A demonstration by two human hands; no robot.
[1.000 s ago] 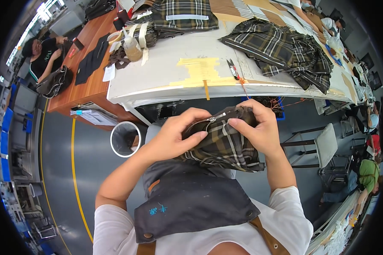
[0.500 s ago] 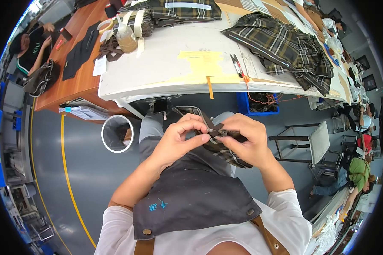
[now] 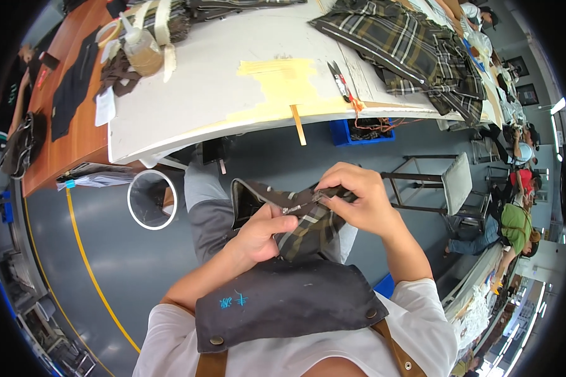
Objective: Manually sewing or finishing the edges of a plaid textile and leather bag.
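Above my lap I hold a dark plaid garment piece (image 3: 311, 229) with a brown band along its upper edge. My left hand (image 3: 261, 232) is closed on the band, thumb laid along it. A small pale metal piece, perhaps a zipper end (image 3: 290, 210), shows right beside that thumb. My right hand (image 3: 358, 198) pinches the band's other end between thumb and fingers. To the left, the cloth gapes in a loop and shows a dark inside. What sits under my right fingertips is mostly hidden.
Ahead stands a white worktable (image 3: 195, 100) with snips (image 3: 339, 81), a plaid garment pile (image 3: 402, 53) and a glue bottle (image 3: 143, 50). A white-rimmed bin (image 3: 131, 200) is at left, a blue crate (image 3: 341, 133) under the table, a stool (image 3: 457, 183) at right. Other people work farther off.
The hands have drawn apart, the left one moving down and left. More of the plaid cloth and its looped edge now shows. My view has shifted, so the table sits further left and higher.
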